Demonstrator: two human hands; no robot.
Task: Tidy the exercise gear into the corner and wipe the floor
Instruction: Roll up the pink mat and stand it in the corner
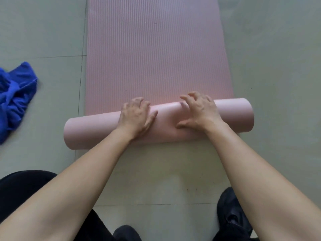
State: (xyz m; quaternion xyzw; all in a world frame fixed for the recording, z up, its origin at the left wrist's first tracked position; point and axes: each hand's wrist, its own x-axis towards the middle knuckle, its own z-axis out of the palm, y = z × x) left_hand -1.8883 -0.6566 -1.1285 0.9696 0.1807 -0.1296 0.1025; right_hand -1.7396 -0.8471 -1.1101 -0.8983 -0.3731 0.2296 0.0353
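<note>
A pink exercise mat [156, 49] lies flat on the tiled floor and runs away from me. Its near end is wound into a thick roll [97, 129] that lies slightly askew, with the left end nearer to me. My left hand [136, 116] presses on top of the roll left of its middle, fingers curved over the far side. My right hand [198, 112] rests on the roll just right of its middle, fingers spread and bent, thumb pressed into the near side. A crumpled blue cloth [15, 100] lies on the floor at the left edge.
Grey-green floor tiles [278, 66] spread on both sides of the mat. My black shoes [232, 216] and dark trouser leg [26, 188] are at the bottom, close behind the roll.
</note>
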